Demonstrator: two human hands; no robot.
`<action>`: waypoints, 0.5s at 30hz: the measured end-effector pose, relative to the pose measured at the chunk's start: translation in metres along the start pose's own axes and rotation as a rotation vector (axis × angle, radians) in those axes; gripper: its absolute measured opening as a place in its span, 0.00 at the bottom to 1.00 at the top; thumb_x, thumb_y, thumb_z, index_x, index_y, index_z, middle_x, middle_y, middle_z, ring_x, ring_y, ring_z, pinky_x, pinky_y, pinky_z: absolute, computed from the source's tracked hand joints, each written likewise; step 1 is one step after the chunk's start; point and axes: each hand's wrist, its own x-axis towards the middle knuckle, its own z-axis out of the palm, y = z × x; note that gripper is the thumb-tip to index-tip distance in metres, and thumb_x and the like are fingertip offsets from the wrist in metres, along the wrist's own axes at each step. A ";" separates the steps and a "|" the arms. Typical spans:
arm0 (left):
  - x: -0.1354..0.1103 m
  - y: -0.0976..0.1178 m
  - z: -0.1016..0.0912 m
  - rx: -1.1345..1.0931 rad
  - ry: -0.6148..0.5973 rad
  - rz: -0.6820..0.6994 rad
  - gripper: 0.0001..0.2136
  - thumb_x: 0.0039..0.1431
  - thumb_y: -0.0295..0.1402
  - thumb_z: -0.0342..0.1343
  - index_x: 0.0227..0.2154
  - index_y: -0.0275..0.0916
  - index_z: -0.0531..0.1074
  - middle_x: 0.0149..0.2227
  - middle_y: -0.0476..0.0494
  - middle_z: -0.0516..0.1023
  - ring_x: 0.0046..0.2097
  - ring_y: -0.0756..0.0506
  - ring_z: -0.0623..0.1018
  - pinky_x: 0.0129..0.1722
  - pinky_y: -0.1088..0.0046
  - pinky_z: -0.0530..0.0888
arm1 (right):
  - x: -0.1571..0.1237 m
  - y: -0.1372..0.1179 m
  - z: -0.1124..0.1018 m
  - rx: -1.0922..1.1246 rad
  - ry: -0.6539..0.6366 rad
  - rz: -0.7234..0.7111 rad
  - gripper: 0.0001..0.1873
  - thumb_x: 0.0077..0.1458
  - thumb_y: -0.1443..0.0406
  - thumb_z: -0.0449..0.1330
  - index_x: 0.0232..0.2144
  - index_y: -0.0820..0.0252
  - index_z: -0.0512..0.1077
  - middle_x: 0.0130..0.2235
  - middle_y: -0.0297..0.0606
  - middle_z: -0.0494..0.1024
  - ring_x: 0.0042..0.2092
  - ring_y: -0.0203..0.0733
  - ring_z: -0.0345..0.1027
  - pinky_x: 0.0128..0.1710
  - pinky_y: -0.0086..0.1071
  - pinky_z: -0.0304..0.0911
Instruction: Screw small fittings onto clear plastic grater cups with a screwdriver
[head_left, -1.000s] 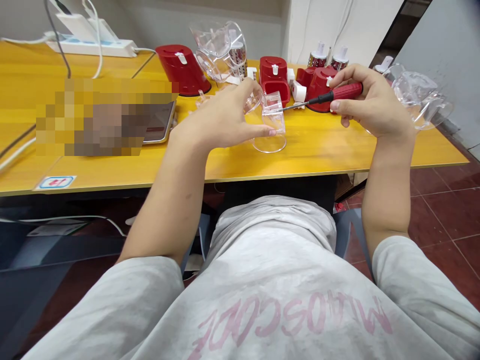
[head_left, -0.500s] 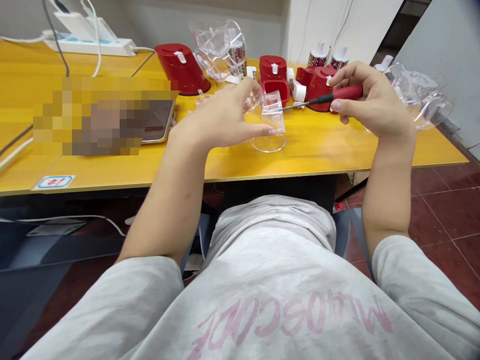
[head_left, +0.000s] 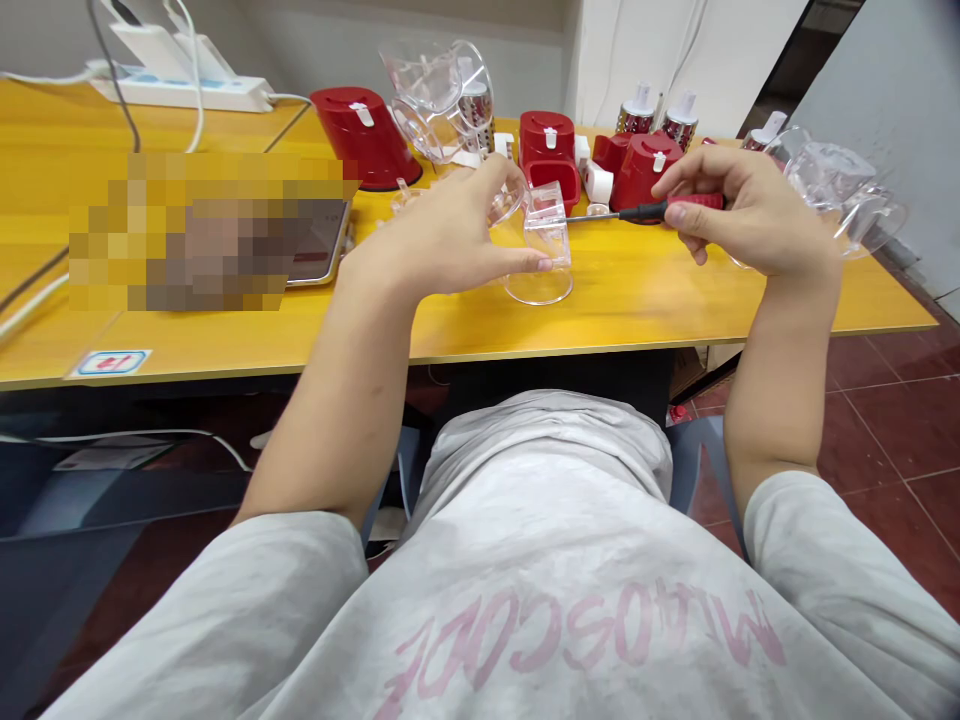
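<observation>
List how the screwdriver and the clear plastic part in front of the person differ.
Color: the screwdriver has a red and black handle, while the clear plastic part is see-through.
Shape: the screwdriver is long and slender; the clear plastic part is broader, with a round rim.
Hold: the right hand has the screwdriver, the left hand the clear plastic part.
Shared: both are held above the yellow table.

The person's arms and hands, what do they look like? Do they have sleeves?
The left hand and right hand are bare, and so are the forearms. Short, loose, light grey sleeves cover the upper arms. They belong to a shirt with faded pink letters.
</observation>
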 end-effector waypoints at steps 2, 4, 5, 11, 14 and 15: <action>0.000 -0.002 0.001 0.004 0.010 0.003 0.43 0.62 0.68 0.78 0.75 0.59 0.80 0.70 0.38 0.90 0.77 0.15 0.85 0.78 0.30 0.83 | -0.001 -0.002 0.000 0.004 0.011 -0.014 0.20 0.60 0.53 0.94 0.45 0.37 0.89 0.41 0.37 0.88 0.41 0.52 0.73 0.30 0.46 0.73; 0.000 -0.002 0.001 0.009 0.015 0.003 0.42 0.62 0.68 0.79 0.74 0.59 0.80 0.69 0.38 0.90 0.76 0.15 0.85 0.78 0.30 0.83 | 0.000 0.000 0.000 0.030 0.011 0.008 0.21 0.57 0.61 0.94 0.44 0.39 0.89 0.45 0.38 0.89 0.44 0.53 0.74 0.31 0.47 0.75; 0.000 -0.002 0.001 0.009 0.014 0.003 0.41 0.63 0.68 0.79 0.74 0.58 0.80 0.70 0.38 0.90 0.76 0.15 0.85 0.78 0.30 0.83 | 0.001 0.002 0.000 0.047 -0.002 0.026 0.21 0.58 0.63 0.94 0.44 0.40 0.89 0.44 0.38 0.89 0.44 0.53 0.73 0.33 0.47 0.77; -0.001 0.003 -0.001 0.011 0.001 -0.012 0.40 0.63 0.66 0.78 0.73 0.57 0.81 0.71 0.36 0.89 0.76 0.15 0.85 0.78 0.29 0.83 | 0.005 0.002 0.004 0.029 -0.022 -0.003 0.18 0.61 0.62 0.92 0.42 0.39 0.89 0.30 0.34 0.80 0.45 0.56 0.77 0.45 0.51 0.82; -0.001 0.003 -0.001 0.003 0.003 -0.007 0.40 0.63 0.67 0.79 0.72 0.58 0.81 0.70 0.37 0.90 0.77 0.16 0.85 0.79 0.30 0.83 | 0.004 -0.004 0.007 0.038 0.000 0.044 0.16 0.64 0.59 0.91 0.39 0.39 0.88 0.29 0.34 0.82 0.43 0.57 0.79 0.44 0.52 0.79; -0.001 0.002 -0.001 -0.004 0.002 -0.001 0.40 0.63 0.67 0.79 0.73 0.58 0.81 0.70 0.38 0.90 0.77 0.15 0.84 0.79 0.30 0.83 | 0.003 -0.007 0.007 0.052 -0.005 0.067 0.16 0.64 0.59 0.91 0.38 0.38 0.87 0.30 0.33 0.83 0.43 0.57 0.79 0.44 0.53 0.79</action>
